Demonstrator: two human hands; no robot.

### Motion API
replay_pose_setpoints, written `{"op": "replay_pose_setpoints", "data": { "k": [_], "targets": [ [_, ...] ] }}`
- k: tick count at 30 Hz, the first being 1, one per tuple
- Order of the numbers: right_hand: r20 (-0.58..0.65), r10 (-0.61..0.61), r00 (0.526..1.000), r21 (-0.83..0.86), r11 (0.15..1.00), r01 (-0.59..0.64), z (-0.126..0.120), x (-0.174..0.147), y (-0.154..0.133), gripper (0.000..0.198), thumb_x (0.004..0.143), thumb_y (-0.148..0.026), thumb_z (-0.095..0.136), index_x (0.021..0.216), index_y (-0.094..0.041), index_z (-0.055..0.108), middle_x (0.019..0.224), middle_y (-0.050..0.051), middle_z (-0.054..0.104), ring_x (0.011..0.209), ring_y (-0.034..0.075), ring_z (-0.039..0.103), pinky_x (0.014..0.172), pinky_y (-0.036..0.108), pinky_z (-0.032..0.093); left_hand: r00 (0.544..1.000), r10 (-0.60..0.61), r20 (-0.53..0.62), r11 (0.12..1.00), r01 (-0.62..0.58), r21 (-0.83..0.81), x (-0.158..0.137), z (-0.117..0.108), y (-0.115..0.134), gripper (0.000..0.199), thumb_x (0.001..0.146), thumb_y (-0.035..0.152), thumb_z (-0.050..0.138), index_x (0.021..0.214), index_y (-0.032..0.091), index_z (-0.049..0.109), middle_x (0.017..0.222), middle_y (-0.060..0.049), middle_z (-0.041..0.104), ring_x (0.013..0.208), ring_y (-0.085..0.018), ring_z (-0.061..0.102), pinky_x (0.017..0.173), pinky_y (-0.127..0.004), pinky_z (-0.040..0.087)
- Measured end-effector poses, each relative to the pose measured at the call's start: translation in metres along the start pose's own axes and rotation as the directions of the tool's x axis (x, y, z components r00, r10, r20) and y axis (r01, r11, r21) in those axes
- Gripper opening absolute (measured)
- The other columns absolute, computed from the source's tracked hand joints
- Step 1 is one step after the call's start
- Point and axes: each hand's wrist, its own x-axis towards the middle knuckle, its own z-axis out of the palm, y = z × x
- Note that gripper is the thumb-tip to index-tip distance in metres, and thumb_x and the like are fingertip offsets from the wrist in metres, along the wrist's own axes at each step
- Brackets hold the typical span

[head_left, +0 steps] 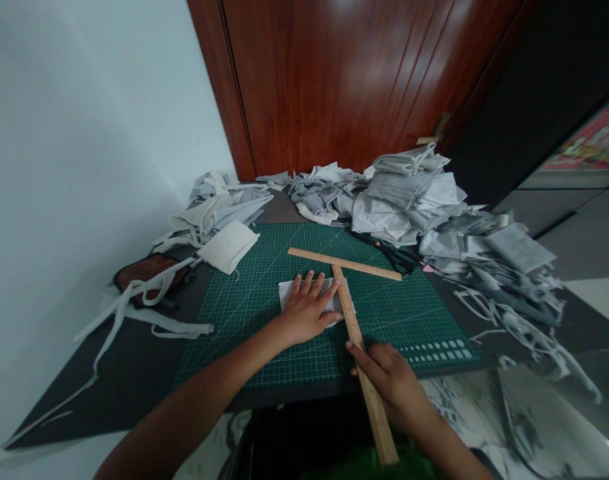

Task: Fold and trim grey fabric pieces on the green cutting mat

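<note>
Pressing the pale cloth flat near the middle of the green cutting mat with the left hand, with fingers spread apart. Clamping the long ruler in the fingers of the right hand, laying it over the cloth's right side and overhanging the worktop's front edge. Having room for moving leftward over the mat's grid; bordering a second ruler just beyond, and scissors and heaped fabric scraps at the far right.

Left fingers hide part of the white cloth — the held ruler's marks unreadably small.
</note>
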Motion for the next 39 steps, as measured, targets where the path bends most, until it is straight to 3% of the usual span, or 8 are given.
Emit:
{"op": "replay_pose_setpoints", "data": {
  "k": [8, 13, 20, 24, 29, 34, 39],
  "targets": [
    [-0.034, 0.093, 0.995, 0.017, 0.996, -0.092, -0.015, 0.044, 0.002, 0.047, 0.1, -0.024, 0.051, 0.145, -0.012, 0.051, 0.093, 0.011, 0.063, 0.087, 0.029, 0.059, 0.077, 0.041, 0.05, 0.999, -0.034, 0.02, 0.999, 0.033, 0.019, 0.001, -0.002, 0.003, 0.095, 0.09, 0.065, 0.057, 0.164, 0.023, 0.015, 0.169, -0.014, 0.022, 0.156, -0.042, 0.008, 0.124, -0.062, 0.008],
    [0.068, 0.12, 0.99, -0.049, 0.992, -0.117, -0.015, 0.05, 0.005, 0.045, 0.095, -0.011, 0.05, 0.139, -0.016, 0.06, 0.091, 0.009, 0.063, 0.083, 0.027, 0.06, 0.075, 0.038, 0.046, 1.0, -0.022, 0.003, 1.0, 0.022, 0.01, -0.001, -0.005, 0.005, 0.088, 0.089, 0.059, 0.06, 0.163, 0.034, 0.02, 0.169, -0.009, 0.023, 0.155, -0.045, 0.01, 0.122, -0.066, 0.01],
    [0.098, 0.267, 0.959, 0.001, 0.963, -0.268, -0.014, 0.052, 0.015, 0.057, 0.093, -0.017, 0.057, 0.149, -0.012, 0.047, 0.108, 0.013, 0.07, 0.091, 0.028, 0.065, 0.084, 0.041, 0.05, 0.999, -0.028, 0.028, 1.0, 0.028, 0.003, -0.002, -0.011, 0.008, 0.079, 0.09, 0.059, 0.062, 0.16, 0.038, 0.029, 0.169, -0.008, 0.023, 0.155, -0.048, 0.009, 0.122, -0.067, 0.01],
    [0.166, 0.278, 0.946, -0.08, 0.96, -0.268, -0.022, 0.06, 0.013, 0.047, 0.095, -0.021, 0.058, 0.142, -0.016, 0.058, 0.1, 0.011, 0.069, 0.086, 0.028, 0.065, 0.08, 0.04, 0.049, 0.999, -0.03, 0.035, 1.0, 0.03, -0.006, -0.002, -0.012, 0.008, 0.08, 0.09, 0.058, 0.062, 0.16, 0.039, 0.028, 0.169, -0.007, 0.023, 0.155, -0.047, 0.008, 0.121, -0.069, 0.01],
    [0.145, 0.27, 0.952, -0.073, 0.962, -0.262, -0.02, 0.055, 0.014, 0.031, 0.101, -0.023, 0.055, 0.129, -0.021, 0.066, 0.096, 0.009, 0.068, 0.085, 0.027, 0.064, 0.08, 0.038, 0.046, 0.999, 0.0, 0.045, 1.0, 0.0, -0.005, -0.003, -0.012, 0.005, 0.083, 0.09, 0.059, 0.061, 0.161, 0.037, 0.024, 0.17, -0.009, 0.018, 0.155, -0.048, 0.004, 0.121, -0.068, 0.008],
    [0.125, 0.262, 0.957, -0.04, 0.965, -0.259, -0.013, 0.051, 0.017, 0.018, 0.102, -0.024, 0.054, 0.108, -0.022, 0.071, 0.09, 0.007, 0.065, 0.081, 0.025, 0.062, 0.077, 0.036, 0.043, 0.992, 0.023, 0.121, 1.0, -0.02, -0.022, -0.003, -0.017, 0.003, 0.1, 0.084, 0.073, 0.061, 0.163, 0.032, 0.017, 0.172, -0.011, 0.009, 0.155, -0.048, -0.004, 0.122, -0.067, 0.004],
    [0.124, 0.207, 0.97, -0.065, 0.978, -0.2, -0.014, 0.048, 0.021, 0.019, 0.103, -0.021, 0.053, 0.107, -0.021, 0.071, 0.085, 0.006, 0.061, 0.078, 0.024, 0.059, 0.074, 0.034, 0.039, 0.978, 0.034, 0.206, 0.999, -0.024, -0.049, -0.001, -0.024, 0.002, 0.117, 0.073, 0.082, 0.065, 0.164, 0.031, 0.011, 0.172, -0.013, -0.001, 0.154, -0.048, -0.012, 0.122, -0.066, -0.001]
  ]
}}
